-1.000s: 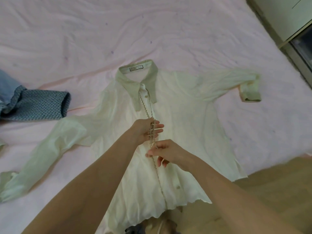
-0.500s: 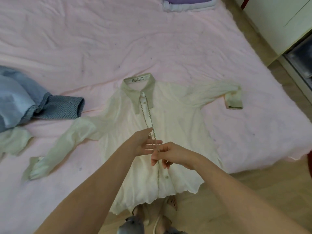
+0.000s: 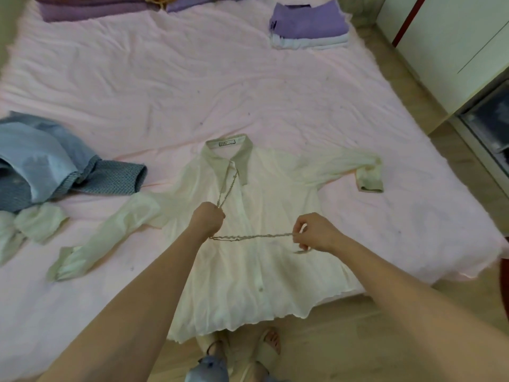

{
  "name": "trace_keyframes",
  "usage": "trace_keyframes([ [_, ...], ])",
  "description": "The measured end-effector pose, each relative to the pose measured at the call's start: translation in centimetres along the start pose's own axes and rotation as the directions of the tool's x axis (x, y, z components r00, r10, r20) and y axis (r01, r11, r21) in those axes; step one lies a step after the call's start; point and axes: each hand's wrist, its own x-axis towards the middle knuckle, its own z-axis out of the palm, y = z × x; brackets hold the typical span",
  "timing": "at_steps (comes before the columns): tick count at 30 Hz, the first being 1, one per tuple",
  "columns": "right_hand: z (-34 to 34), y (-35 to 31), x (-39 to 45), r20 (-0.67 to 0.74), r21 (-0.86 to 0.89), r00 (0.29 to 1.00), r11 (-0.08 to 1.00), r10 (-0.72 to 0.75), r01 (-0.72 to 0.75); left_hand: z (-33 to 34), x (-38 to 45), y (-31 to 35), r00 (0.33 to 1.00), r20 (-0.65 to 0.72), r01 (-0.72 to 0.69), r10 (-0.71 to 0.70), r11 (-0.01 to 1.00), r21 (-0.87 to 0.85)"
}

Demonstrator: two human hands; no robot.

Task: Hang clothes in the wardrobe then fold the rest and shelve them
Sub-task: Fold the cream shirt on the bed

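A sheer cream shirt (image 3: pixel 278 216) with a grey-green collar lies face up on the pink bed sheet (image 3: pixel 192 86), sleeves spread, hem hanging over the near edge. A thin braided cord (image 3: pixel 248 236) runs from the collar down the front. My left hand (image 3: pixel 207 218) grips the cord in a fist above the shirt's middle. My right hand (image 3: pixel 314 232) pinches the cord's far end, so a length of it stretches level between both hands.
A crumpled blue garment (image 3: pixel 55 166) and a pale green piece (image 3: pixel 30 224) lie at the left. Folded purple and white clothes (image 3: pixel 308 24) sit at the far right of the bed, purple bedding (image 3: pixel 96 6) at the back. A white wardrobe (image 3: pixel 454 42) stands right.
My hands were together on the cord at the shirt's centre; my right hand has pulled its end out to the right. The camera has drawn back and shows more of the bed.
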Motion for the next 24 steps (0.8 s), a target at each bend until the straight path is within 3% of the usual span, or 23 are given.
trace_keyframes([
  [4, -0.9, 1.4, 2.7, -0.110, 0.001, 0.993, 0.999, 0.049, -0.049, 1.7, 1.9, -1.7, 0.999, 0.024, -0.029, 0.026, 0.992, 0.121],
  [8, 1.3, 1.2, 5.4, 0.007, 0.012, 1.000, 1.000, 0.007, -0.007, 3.1, 3.6, -3.8, 0.995, 0.101, -0.014, -0.013, 0.966, 0.259],
  [11, 4.1, 1.9, 8.6, 0.041, -0.098, 0.999, 0.995, 0.020, -0.016, 4.0, 4.8, -5.9, 0.987, 0.157, -0.012, -0.046, 0.936, 0.352],
  [15, 5.6, 3.0, 10.5, 0.057, -0.259, 0.997, 0.965, 0.059, -0.042, 3.7, 5.9, -7.2, 0.987, 0.161, -0.081, -0.014, 0.820, 0.567],
  [21, 2.8, 3.9, 11.2, -0.142, -0.157, 0.988, 0.983, 0.069, -0.091, 2.7, 7.5, -1.3, 0.948, 0.192, -0.318, 0.254, 0.707, 0.632],
  [24, -0.9, 5.3, 12.8, -0.328, -0.039, 0.937, 0.990, 0.117, -0.137, 4.5, 9.2, 3.7, 0.911, 0.192, -0.401, 0.365, 0.681, 0.613],
])
